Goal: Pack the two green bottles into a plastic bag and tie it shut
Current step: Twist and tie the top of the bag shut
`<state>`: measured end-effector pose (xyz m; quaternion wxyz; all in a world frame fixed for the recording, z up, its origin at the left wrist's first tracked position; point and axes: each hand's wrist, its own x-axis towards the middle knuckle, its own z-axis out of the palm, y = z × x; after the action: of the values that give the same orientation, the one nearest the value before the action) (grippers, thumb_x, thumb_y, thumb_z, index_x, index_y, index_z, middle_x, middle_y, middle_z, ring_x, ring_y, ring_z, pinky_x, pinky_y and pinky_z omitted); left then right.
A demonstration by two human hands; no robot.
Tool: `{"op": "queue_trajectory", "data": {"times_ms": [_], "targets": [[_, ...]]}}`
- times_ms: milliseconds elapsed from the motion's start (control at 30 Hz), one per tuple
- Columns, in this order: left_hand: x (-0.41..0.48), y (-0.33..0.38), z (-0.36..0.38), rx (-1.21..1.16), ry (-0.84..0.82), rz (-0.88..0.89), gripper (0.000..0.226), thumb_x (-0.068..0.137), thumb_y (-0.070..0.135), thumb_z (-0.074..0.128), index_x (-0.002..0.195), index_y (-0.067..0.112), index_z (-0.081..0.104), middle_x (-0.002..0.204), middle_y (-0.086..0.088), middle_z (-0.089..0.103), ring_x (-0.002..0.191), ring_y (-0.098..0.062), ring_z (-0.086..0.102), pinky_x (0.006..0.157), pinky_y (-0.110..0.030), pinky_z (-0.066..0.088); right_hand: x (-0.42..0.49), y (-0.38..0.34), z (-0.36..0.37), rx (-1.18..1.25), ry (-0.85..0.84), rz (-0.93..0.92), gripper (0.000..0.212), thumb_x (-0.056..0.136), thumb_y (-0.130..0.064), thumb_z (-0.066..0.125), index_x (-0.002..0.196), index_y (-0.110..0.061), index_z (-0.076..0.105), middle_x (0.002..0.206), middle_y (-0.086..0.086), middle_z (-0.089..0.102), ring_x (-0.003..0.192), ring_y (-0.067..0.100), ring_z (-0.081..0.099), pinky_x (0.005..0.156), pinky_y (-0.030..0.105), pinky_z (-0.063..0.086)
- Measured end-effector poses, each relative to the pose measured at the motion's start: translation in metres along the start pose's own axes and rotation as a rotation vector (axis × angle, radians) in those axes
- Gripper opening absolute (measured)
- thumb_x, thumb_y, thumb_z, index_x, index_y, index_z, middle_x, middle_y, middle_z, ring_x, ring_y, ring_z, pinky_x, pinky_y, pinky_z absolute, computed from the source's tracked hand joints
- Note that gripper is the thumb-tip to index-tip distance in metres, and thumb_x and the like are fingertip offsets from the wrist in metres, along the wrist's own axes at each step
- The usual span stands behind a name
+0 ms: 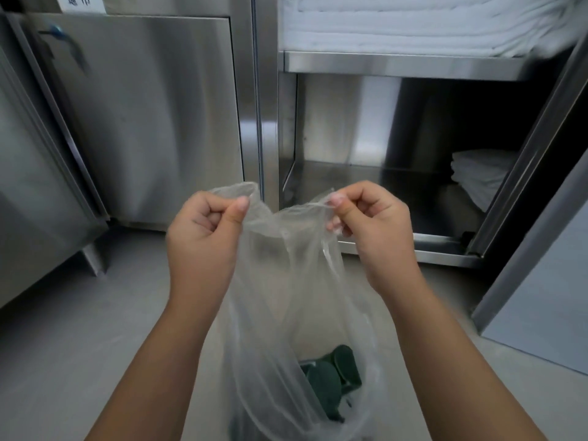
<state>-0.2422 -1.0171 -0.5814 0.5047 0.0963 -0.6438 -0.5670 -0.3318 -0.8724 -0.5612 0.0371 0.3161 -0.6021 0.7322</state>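
A clear plastic bag (pixel 286 297) hangs in front of me, held up by its top edge. My left hand (pixel 203 230) pinches the left side of the rim between thumb and fingers. My right hand (pixel 372 224) pinches the right side of the rim. The bag's mouth sags between the two hands. At the bottom of the bag lie the two green bottles (pixel 334 374), dark green, seen through the plastic and partly overlapping each other.
A stainless steel cabinet stands ahead, its left door (pixel 143 116) closed. The right compartment is open, with its door (pixel 541 148) swung out at the right. Folded white towels lie on its upper shelf (pixel 413 23) and its lower shelf (pixel 480 176). Grey floor (pixel 79 338) lies below.
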Motion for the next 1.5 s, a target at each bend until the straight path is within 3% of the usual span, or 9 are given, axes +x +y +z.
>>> {"op": "queue_trajectory", "data": {"times_ms": [100,267,400,667,833,1033,1167,1267,1500], "targets": [[-0.017,-0.013,0.009,-0.003,-0.042,-0.093,0.024,0.078,0.021,0.066,0.057,0.023,0.053,0.041,0.008,0.045,0.040,-0.005,0.033,0.042,-0.020,0.029,-0.013,0.017,-0.004,-0.005,0.023,0.062,0.022,0.082,-0.002,0.059,0.063,-0.012,0.058,0.040,-0.007,0.057,0.042,0.003,0.049,0.046,0.011,0.038],[-0.042,-0.029,0.012,0.010,-0.083,-0.212,0.022,0.079,0.013,0.065,0.061,0.019,0.053,0.039,0.009,0.046,0.038,-0.002,0.035,0.042,-0.015,0.031,-0.027,0.041,-0.016,-0.020,0.057,0.178,0.023,0.083,-0.007,0.059,0.062,-0.013,0.054,0.037,-0.004,0.054,0.050,0.021,0.043,0.043,0.015,0.034],[-0.056,-0.033,0.013,0.067,-0.140,-0.235,0.022,0.079,0.013,0.065,0.062,0.021,0.055,0.042,0.010,0.048,0.041,-0.002,0.036,0.042,-0.014,0.032,-0.034,0.048,-0.019,-0.013,0.032,0.220,0.022,0.083,-0.005,0.060,0.063,-0.013,0.054,0.037,-0.003,0.053,0.040,0.008,0.046,0.043,0.013,0.037],[-0.068,-0.023,0.014,0.261,-0.151,-0.102,0.016,0.077,0.021,0.067,0.066,0.024,0.055,0.062,0.012,0.061,0.051,-0.001,0.050,0.047,-0.011,0.039,-0.041,0.051,-0.029,-0.006,0.016,0.175,0.022,0.082,0.000,0.059,0.063,-0.012,0.056,0.040,-0.004,0.054,0.042,0.004,0.050,0.047,0.011,0.039],[-0.058,-0.006,0.024,0.262,-0.182,-0.086,0.021,0.076,0.019,0.069,0.062,0.021,0.053,0.050,0.004,0.052,0.046,-0.002,0.043,0.044,-0.010,0.034,-0.031,0.035,-0.027,-0.010,0.030,0.157,0.022,0.082,0.000,0.059,0.063,-0.011,0.056,0.040,-0.006,0.054,0.042,0.004,0.051,0.047,0.010,0.038],[-0.026,0.019,0.031,0.204,-0.228,-0.110,0.024,0.075,0.017,0.070,0.060,0.017,0.053,0.043,0.010,0.043,0.041,-0.003,0.034,0.042,-0.011,0.028,-0.006,-0.002,-0.013,-0.033,-0.017,0.162,0.024,0.083,-0.004,0.059,0.062,-0.014,0.054,0.038,-0.005,0.053,0.041,0.005,0.048,0.047,0.012,0.039],[-0.011,0.036,0.029,0.097,-0.274,-0.188,0.025,0.075,0.012,0.069,0.058,0.018,0.053,0.043,0.009,0.037,0.042,-0.005,0.028,0.041,-0.015,0.026,-0.002,-0.030,-0.017,0.037,-0.005,0.238,0.023,0.085,-0.008,0.057,0.063,-0.013,0.053,0.037,-0.004,0.050,0.040,0.008,0.045,0.046,0.017,0.037],[-0.007,0.038,0.026,0.036,-0.293,-0.273,0.027,0.075,0.010,0.069,0.056,0.020,0.053,0.047,-0.004,0.038,0.043,-0.009,0.029,0.041,-0.018,0.027,-0.008,-0.040,-0.018,0.096,-0.022,0.315,0.022,0.086,-0.008,0.055,0.065,-0.012,0.052,0.036,-0.004,0.049,0.039,0.009,0.043,0.045,0.019,0.034],[-0.034,0.004,0.033,0.073,-0.301,-0.447,0.023,0.079,0.008,0.066,0.062,0.013,0.052,0.041,0.009,0.043,0.038,-0.001,0.033,0.040,-0.015,0.029,-0.037,-0.014,-0.014,0.095,0.067,0.457,0.020,0.085,-0.004,0.056,0.066,-0.010,0.054,0.037,-0.004,0.051,0.039,0.007,0.045,0.050,0.023,0.037]]}}
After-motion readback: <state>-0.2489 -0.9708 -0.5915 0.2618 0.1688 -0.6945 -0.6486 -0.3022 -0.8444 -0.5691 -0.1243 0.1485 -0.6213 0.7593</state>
